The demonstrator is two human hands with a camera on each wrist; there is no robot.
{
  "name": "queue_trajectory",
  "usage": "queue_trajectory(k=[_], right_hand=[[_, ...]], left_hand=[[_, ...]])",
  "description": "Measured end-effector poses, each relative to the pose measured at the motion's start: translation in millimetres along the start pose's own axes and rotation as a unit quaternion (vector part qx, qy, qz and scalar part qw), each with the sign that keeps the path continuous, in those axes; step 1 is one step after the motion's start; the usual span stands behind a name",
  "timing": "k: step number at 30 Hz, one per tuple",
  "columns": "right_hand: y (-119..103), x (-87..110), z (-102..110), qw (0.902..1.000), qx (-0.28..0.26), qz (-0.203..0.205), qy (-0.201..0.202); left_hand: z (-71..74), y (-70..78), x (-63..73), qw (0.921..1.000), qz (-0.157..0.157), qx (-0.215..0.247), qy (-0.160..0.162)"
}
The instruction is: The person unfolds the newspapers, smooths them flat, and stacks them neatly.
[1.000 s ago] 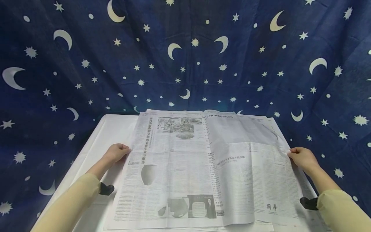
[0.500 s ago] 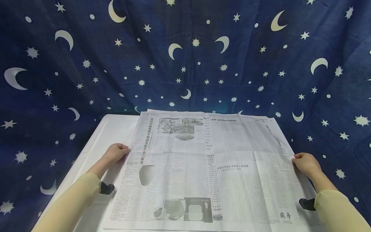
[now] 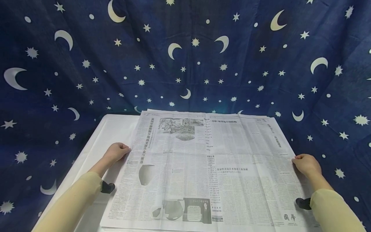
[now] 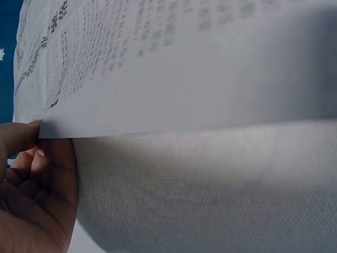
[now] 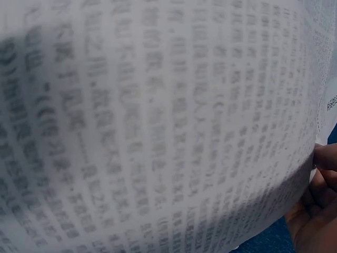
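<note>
A newspaper (image 3: 191, 167) lies spread wide across the white table, its printed columns and pictures facing up. My left hand (image 3: 116, 152) pinches its left edge between thumb and fingers. In the left wrist view the thumb of that hand (image 4: 37, 184) sits on top of the sheet's edge (image 4: 174, 105), with curled fingers beneath. On the opposite side my right hand (image 3: 308, 166) pinches the right edge. The right wrist view has the sheet (image 5: 158, 126) bowing up close to the camera, with the right hand (image 5: 318, 205) at its border.
The white table (image 3: 116, 129) shows along the left side of the newspaper. Behind it hangs a dark blue cloth (image 3: 162, 83) with moons and stars. A black wrist mount (image 3: 108, 187) sits at the left cuff, and another mount (image 3: 303, 203) at the right.
The newspaper's right page, folded over and creased a second ago, now lies spread flatter. My right hand has shifted slightly outward and toward me with its edge. The left hand has stayed nearly still.
</note>
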State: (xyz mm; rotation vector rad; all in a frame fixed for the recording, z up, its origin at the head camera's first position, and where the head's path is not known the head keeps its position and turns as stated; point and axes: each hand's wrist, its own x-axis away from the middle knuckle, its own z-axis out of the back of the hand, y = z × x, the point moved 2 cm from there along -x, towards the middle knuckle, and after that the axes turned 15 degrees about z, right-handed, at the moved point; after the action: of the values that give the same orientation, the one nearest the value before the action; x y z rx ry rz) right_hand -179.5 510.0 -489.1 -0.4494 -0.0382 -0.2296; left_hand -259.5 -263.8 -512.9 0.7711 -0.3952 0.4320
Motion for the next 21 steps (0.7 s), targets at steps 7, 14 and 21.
queue_trajectory(k=[7,14,21], right_hand=[[-0.9,-0.5,-0.7,0.9999,0.005,-0.006,0.009],[0.3,-1.6,-0.6,0.9999,0.01,-0.01,0.0],[-2.3,0.1,-1.4,0.9997,0.015,-0.015,-0.008]], left_hand=[[1.4,3.1,4.3,0.9996,0.0,-0.024,0.014],[3.5,3.2,6.1,0.999,-0.01,-0.039,0.023],[1.3,1.8,3.1,0.9974,-0.017,-0.06,0.035]])
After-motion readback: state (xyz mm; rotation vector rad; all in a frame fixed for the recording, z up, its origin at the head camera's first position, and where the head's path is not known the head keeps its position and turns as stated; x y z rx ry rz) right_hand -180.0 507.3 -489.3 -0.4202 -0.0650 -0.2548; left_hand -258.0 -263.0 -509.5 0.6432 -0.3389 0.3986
